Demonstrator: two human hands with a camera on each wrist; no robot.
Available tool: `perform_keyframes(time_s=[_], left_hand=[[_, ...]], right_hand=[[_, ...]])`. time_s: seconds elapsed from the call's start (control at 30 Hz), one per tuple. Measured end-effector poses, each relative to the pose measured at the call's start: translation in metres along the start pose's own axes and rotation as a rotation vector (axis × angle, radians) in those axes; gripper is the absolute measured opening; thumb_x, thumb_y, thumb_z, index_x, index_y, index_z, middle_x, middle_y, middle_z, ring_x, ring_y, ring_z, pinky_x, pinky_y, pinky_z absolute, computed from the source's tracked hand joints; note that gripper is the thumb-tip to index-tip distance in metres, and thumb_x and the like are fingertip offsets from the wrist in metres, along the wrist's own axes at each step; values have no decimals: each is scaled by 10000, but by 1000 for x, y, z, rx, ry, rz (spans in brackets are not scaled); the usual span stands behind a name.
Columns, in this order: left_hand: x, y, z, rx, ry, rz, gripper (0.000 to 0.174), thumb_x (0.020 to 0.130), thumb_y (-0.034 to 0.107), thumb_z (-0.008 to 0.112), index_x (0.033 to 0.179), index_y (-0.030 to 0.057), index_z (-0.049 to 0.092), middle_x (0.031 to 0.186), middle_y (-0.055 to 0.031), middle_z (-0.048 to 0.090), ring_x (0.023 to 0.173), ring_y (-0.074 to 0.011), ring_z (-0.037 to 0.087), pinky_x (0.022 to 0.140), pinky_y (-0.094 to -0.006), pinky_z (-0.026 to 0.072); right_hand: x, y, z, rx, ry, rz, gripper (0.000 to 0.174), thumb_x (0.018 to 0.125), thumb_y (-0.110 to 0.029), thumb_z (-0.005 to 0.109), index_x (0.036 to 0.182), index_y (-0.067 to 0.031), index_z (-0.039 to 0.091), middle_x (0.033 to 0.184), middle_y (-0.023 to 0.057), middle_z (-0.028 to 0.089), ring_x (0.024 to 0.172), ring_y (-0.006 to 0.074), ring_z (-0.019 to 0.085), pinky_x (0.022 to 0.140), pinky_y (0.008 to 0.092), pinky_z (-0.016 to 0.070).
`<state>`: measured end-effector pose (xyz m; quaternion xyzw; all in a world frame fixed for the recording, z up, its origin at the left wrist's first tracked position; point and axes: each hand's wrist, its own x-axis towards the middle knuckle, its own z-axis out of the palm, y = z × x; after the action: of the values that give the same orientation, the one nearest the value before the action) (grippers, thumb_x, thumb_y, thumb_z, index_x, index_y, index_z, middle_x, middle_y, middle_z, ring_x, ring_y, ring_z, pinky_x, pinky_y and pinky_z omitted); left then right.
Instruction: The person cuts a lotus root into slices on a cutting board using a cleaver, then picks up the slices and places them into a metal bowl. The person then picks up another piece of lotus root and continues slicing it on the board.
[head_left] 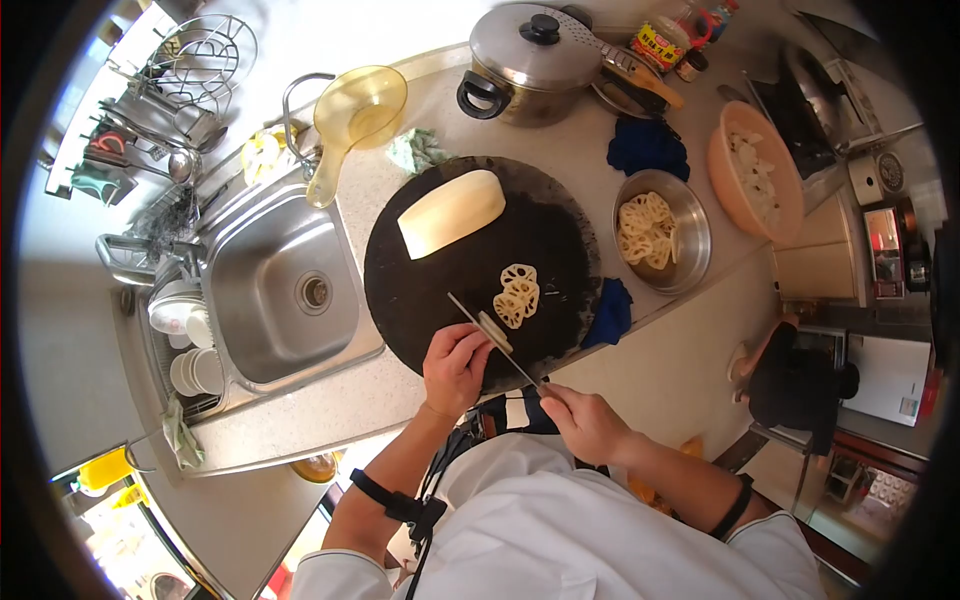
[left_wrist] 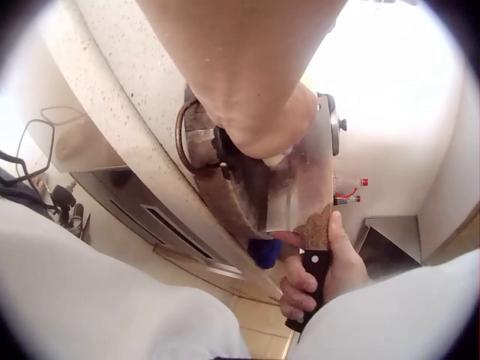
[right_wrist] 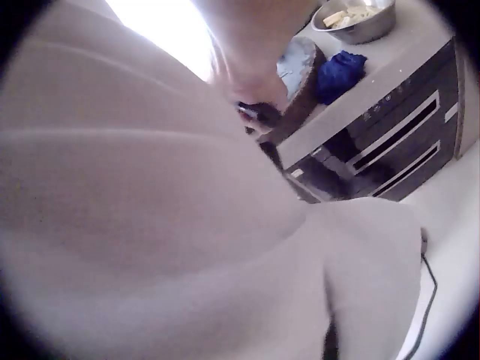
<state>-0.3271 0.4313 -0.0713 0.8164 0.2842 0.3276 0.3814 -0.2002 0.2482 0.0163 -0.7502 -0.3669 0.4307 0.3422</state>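
Observation:
On the round dark cutting board (head_left: 420, 300), the left hand (head_left: 455, 370) holds a lotus root piece (head_left: 494, 332) near the front edge. The right hand (head_left: 590, 425) grips the black handle (left_wrist: 316, 279) of a cleaver, whose blade (left_wrist: 304, 184) stands beside that piece. Several lotus root slices (head_left: 517, 297) lie just beyond the blade. A thick pale peeled piece (head_left: 452, 213) rests farther back on the board. In the left wrist view the left hand (left_wrist: 274, 124) mostly hides the piece. The right hand (right_wrist: 259, 86) is partly visible in the right wrist view.
A steel bowl of slices (head_left: 697, 245) and a pink basin (head_left: 725, 165) stand to the right, with blue cloths (head_left: 648, 148) nearby. A lidded pot (head_left: 520, 85) and yellow strainer (head_left: 340, 130) are behind the board. The sink (head_left: 285, 350) is at the left.

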Motion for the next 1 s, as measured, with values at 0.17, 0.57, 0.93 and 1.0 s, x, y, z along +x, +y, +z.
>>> perform_keyframes(time_s=[0.17, 0.57, 0.93, 1.0], left_hand=[[2, -1, -2, 10, -9, 5, 180, 795, 41, 784, 963, 60, 723, 1012, -100, 672, 903, -305, 656, 771, -373, 551], [1, 3, -7, -34, 0, -17, 206, 778, 13, 786, 956, 28, 683, 1018, -122, 637, 910, -310, 636, 778, -373, 532], [-1, -3, 0, -19, 23, 36, 220, 739, 9, 816, 933, 44, 718, 985, -105, 680, 895, -294, 658, 772, -364, 545], [-2, -1, -3, -18, 22, 40, 207, 743, 6, 812, 924, 43, 719, 983, -105, 684, 894, -294, 661, 771, -366, 546]], right_hand=[[20, 2, -10, 35, -32, 126, 431, 1039, -340, 502, 1222, 22, 649, 967, 250, 709, 903, 413, 685, 783, 417, 535], [-9, -24, -12, 32, -40, 25, 414, 1047, -322, 496, 1274, 4, 612, 821, 201, 692, 739, 354, 689, 669, 424, 523], [13, 8, 9, 24, 28, 4, 399, 1044, -318, 496, 1193, 21, 647, 864, 245, 692, 800, 408, 678, 708, 425, 527], [19, 3, -4, 49, -87, 237, 417, 1048, -329, 494, 1192, 24, 660, 888, 235, 698, 805, 380, 675, 730, 404, 517]])
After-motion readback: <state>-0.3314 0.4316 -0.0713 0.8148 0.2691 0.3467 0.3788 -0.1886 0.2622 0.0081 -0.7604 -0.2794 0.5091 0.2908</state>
